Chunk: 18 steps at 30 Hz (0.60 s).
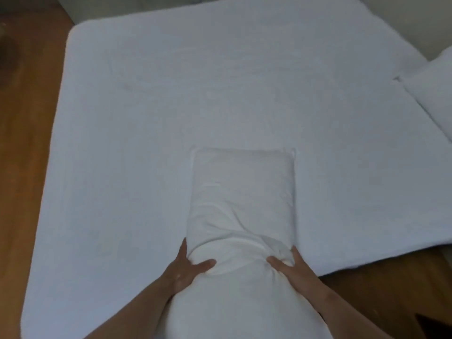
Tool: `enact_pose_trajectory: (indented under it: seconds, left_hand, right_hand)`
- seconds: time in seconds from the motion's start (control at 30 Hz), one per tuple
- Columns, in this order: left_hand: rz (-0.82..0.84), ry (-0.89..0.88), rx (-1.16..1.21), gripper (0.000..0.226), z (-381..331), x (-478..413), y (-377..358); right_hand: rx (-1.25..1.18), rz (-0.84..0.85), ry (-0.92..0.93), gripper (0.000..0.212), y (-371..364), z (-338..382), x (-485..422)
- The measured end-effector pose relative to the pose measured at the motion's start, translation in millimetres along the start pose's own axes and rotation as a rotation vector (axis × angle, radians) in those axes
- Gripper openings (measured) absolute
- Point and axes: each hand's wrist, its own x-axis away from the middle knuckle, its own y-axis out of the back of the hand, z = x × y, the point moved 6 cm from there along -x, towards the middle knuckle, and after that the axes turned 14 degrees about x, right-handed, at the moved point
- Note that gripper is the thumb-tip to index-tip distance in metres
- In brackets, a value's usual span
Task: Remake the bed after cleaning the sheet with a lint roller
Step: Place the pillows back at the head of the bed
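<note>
A white pillow [242, 199] reaches lengthwise away from me over the bed, its far end low over the sheet. My left hand [188, 266] grips its left side, thumb pressed into the fabric on top. My right hand [288, 267] grips the right side the same way, and the cover bunches between the two thumbs. The pillow's near end runs down out of view between my forearms. The white sheet [171, 106] lies flat over the whole mattress with faint creases. No lint roller is visible.
Wooden floor [22, 143] runs along the bed's left side and shows at the lower right [381, 297]. More white bedding [435, 94] lies at the bed's right edge. A pale wall stands behind the bed.
</note>
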Motion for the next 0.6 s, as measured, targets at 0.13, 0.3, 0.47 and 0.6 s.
enact_pose_trajectory:
  seconds: [0.13,0.3,0.47,0.6]
  left_hand:
    - [-0.062,-0.189,0.149,0.095,-29.2,20.1,7.0]
    - [-0.166,-0.356,0.297,0.071,-78.5,72.9,52.2]
    - [-0.359,-0.519,0.481,0.056,-65.2,152.2,142.1]
    - [-0.555,-0.610,0.582,0.074,2.0,222.8,237.1]
  right_hand:
    - [-0.097,0.041,0.182,0.099,-3.9,49.3,9.0]
    - [-0.150,-0.113,0.409,0.079,2.5,123.0,55.2]
    - [-0.040,-0.121,0.626,0.073,-51.5,216.5,98.8]
    - [0.096,-0.040,0.759,0.079,-151.9,291.8,143.0]
